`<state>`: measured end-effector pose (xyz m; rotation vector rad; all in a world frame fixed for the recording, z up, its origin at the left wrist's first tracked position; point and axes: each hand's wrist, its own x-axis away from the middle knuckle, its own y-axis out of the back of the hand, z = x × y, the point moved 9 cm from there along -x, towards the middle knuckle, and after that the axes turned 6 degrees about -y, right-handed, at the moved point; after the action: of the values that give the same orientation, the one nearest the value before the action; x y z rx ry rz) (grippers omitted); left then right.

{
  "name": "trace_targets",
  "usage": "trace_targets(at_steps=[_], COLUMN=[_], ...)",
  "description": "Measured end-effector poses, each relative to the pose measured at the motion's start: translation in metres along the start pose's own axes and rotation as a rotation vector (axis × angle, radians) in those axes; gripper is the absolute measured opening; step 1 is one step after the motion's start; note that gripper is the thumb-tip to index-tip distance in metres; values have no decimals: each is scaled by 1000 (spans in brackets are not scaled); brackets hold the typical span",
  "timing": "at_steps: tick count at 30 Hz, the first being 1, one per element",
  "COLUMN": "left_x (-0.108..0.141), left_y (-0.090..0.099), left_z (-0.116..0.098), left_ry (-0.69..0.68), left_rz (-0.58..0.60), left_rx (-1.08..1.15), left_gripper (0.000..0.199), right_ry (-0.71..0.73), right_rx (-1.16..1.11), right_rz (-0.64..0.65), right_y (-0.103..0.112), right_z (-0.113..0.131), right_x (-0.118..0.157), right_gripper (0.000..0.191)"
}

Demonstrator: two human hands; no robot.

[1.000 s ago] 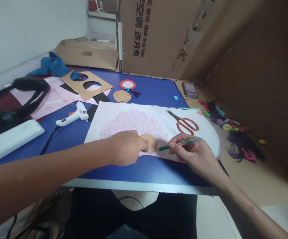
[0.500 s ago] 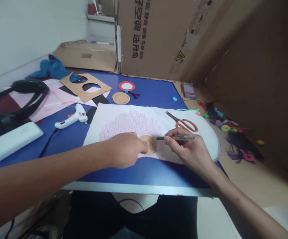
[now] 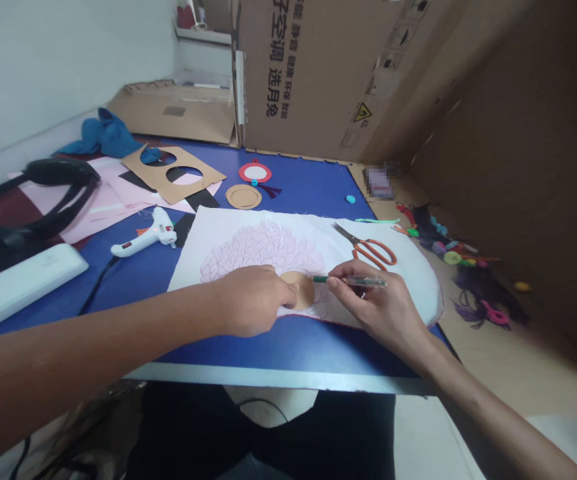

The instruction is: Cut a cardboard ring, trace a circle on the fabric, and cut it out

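White cloth [image 3: 393, 233] with a pale flower print lies near the table's front edge. On it rests a round cardboard disc [image 3: 304, 291], its left part hidden under my left hand [image 3: 256, 300]. The fingers of that hand are closed, with fingertips pressing on the disc; whether they grip its edge I cannot make out. My right hand [image 3: 383, 300] pinches a green-tipped clear pen [image 3: 363, 281], whose tip is at the disc's upper right edge. Orange-handled scissors [image 3: 368, 248] lie on the cloth just beyond my right hand.
A white glue gun [image 3: 148, 235] lies left of the cloth. Behind are a cardboard sheet with holes [image 3: 176, 190], a cardboard ring piece [image 3: 243, 197] and a red-rimmed ornament [image 3: 255, 173]. Beads and tassels [image 3: 468, 267] lie right. Headphones [image 3: 63, 177] sit left.
My right hand has shifted very slightly, and the rear end of the pen has tilted a little lower. My left hand stays on the disc.
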<state>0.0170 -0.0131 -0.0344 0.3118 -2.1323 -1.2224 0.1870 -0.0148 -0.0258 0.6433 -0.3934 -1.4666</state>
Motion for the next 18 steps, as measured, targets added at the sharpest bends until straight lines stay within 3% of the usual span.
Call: trace_targets(at_steps=[18], left_x=[1], left_y=[2], left_z=[-2], left_ry=[18], left_rz=[30], left_rx=[-28], left_gripper=[43], right_ry=[79], right_rx=[118], right_rz=[13], right_y=[6], right_z=[12], right_x=[27], right_gripper=[15])
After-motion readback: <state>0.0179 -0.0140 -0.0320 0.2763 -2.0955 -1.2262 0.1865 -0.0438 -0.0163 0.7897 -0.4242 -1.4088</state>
